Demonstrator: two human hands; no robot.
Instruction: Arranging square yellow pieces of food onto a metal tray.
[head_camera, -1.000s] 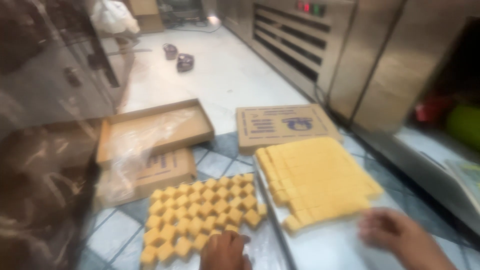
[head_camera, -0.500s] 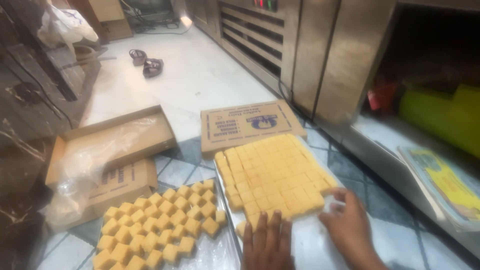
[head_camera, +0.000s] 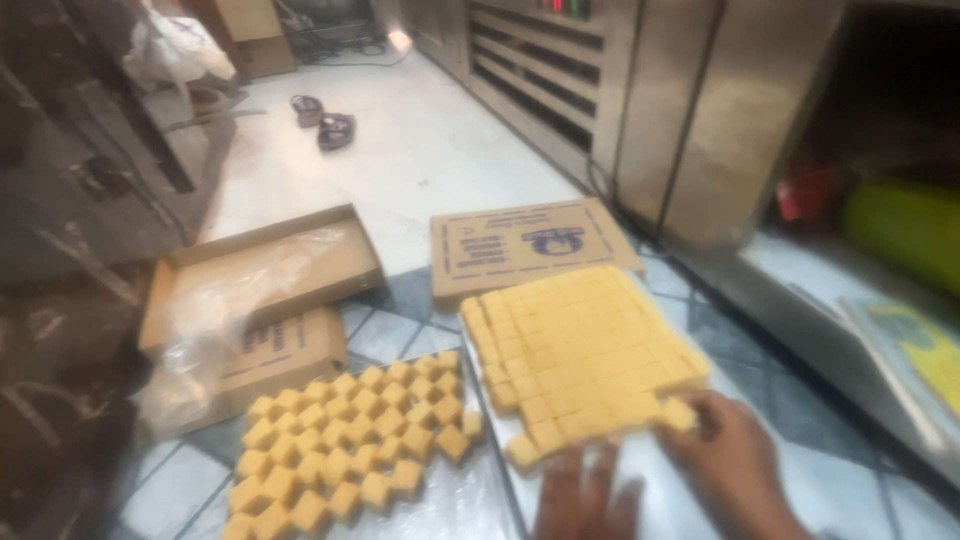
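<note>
Both hands now at near edge of the cut yellow sweet slab (head_camera: 580, 345) on its metal tray (head_camera: 650, 500); a second ago they sat apart, left by the loose cubes (head_camera: 350, 440). Left hand (head_camera: 585, 500) lies flat, fingers spread open, just below the slab's front row. Right hand (head_camera: 735, 465) touches the slab's near right corner, fingertips on a corner piece; grip unclear. Cardboard boxes (head_camera: 270, 290) lie beyond.

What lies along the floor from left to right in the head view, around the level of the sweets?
Clear plastic bag → loose yellow sweet cubes set diamond-wise → packed slab of cut yellow squares, with the left hand and right hand at its near edge → steel cabinet base.
</note>
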